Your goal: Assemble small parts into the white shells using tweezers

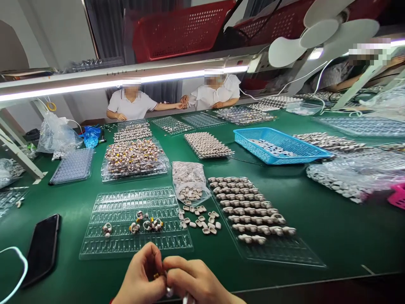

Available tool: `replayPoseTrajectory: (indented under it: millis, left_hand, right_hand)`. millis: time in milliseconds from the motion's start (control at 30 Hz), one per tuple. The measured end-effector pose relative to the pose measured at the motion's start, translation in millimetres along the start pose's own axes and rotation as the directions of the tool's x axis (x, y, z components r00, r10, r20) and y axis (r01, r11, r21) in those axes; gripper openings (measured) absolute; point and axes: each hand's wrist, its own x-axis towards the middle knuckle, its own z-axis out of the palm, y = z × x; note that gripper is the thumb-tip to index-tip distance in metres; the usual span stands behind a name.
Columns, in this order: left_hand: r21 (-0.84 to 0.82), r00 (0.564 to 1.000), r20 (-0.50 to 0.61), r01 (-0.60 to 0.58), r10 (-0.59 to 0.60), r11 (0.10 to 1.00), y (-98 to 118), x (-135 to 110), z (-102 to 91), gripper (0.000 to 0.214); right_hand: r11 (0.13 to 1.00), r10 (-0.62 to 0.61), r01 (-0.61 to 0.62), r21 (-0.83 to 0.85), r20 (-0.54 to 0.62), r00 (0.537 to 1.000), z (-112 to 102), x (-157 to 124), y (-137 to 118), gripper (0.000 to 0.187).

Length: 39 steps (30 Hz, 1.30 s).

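Observation:
My left hand and my right hand meet at the table's front edge, fingers pinched together around a small part with a shiny rounded end and an orange bit. The fingers hide most of it, so its kind does not show. Just beyond them lies a transparent moulded tray bearing several small ring-shaped assemblies in white, brown and orange. To its right, beige oval caps are scattered in front of a plastic bag of the same caps. Another tray holds rows of grey-beige shells.
A dark phone and white cable lie at left. Farther back are a heaped tray of assemblies, a tray of beige pieces and a blue basket. Two people in white shirts sit opposite.

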Motion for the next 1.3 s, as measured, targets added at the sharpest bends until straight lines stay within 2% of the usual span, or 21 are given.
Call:
replayPoseTrajectory:
  millis: [133,233,367,467,567,700,900,1000,1100,1300]
  left_hand:
    - [0.01,1.0,-0.005,0.002,-0.002,1.0,0.1,0.4,2.5,0.031]
    - [0.055,0.999,0.033,0.02,-0.022,0.998,5.5,0.3,1.6,0.03]
    - [0.103,0.987,0.139,0.073,-0.087,0.992,19.8,-1.4,-3.7,0.025]
    - [0.038,0.971,0.129,0.198,-0.201,0.979,26.1,-2.0,-6.7,0.033]
    - [-0.076,0.952,0.09,0.298,-0.291,0.952,24.6,-1.3,-5.9,0.035]
    - [-0.189,0.945,0.089,0.326,-0.314,0.926,19.8,-1.1,-2.8,0.031]
    - [-0.266,0.933,0.119,0.359,-0.339,0.895,18.4,-5.1,-0.5,0.032]
    - [-0.282,0.938,0.101,0.345,-0.33,0.895,17.4,-8.1,2.3,0.032]
    - [-0.268,0.958,0.056,0.284,-0.28,0.92,16.7,-11.0,6.3,0.032]
    - [-0.167,0.982,-0.066,0.162,-0.175,0.973,14.6,-19.1,19.7,0.038]
  right_hand:
    - [0.997,-0.061,0.062,-0.053,0.029,0.998,-5.1,4.7,-1.0,0.028]
    - [0.989,-0.101,0.108,-0.104,0.075,0.992,-10.0,4.4,0.1,0.031]
    - [0.999,-0.051,0.052,-0.007,0.066,0.997,-18.5,-0.2,-0.9,0.026]
    - [0.998,-0.029,0.031,0.048,-0.035,0.999,-23.7,-4.2,-2.7,0.017]
    - [0.999,-0.003,0.006,0.052,-0.066,0.998,-25.6,-6.8,-3.5,0.016]
    - [0.998,0.019,-0.016,0.064,-0.05,0.999,-25.9,-8.1,-4.5,0.017]
    - [0.999,0.007,-0.004,0.05,-0.076,0.997,-26.9,-7.8,-7.6,0.016]
    - [0.999,0.017,-0.012,0.052,-0.087,0.996,-25.8,-7.3,-8.3,0.017]
    - [0.998,0.018,-0.013,0.059,-0.087,0.996,-24.0,-7.0,-8.7,0.017]
    - [0.999,0.023,-0.02,0.031,-0.084,0.996,-22.6,-5.0,-13.0,0.02]
